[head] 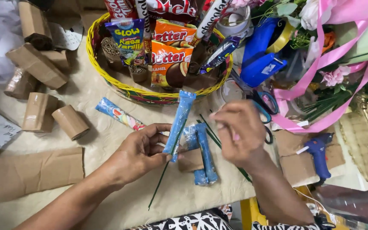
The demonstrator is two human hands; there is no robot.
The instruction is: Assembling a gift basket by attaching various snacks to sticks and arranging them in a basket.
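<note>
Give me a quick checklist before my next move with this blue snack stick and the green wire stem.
1. Left hand pinches the long blue snack stick: ok.
2. Thin green wire stem runs under the stick: ok; whether attached, cannot tell.
3. Right hand free: cannot tell, blurred.
4. Spare blue snack sticks lie beside the hands: ok.
5. Yellow-rimmed woven basket holds snack packets: ok.
6. Blue glue gun lies on cardboard, right: ok.

bright, even light; slight motion blur

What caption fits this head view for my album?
Left hand holds a blue snack stick on a green wire; right hand hovers beside it, below a yellow basket.
</note>
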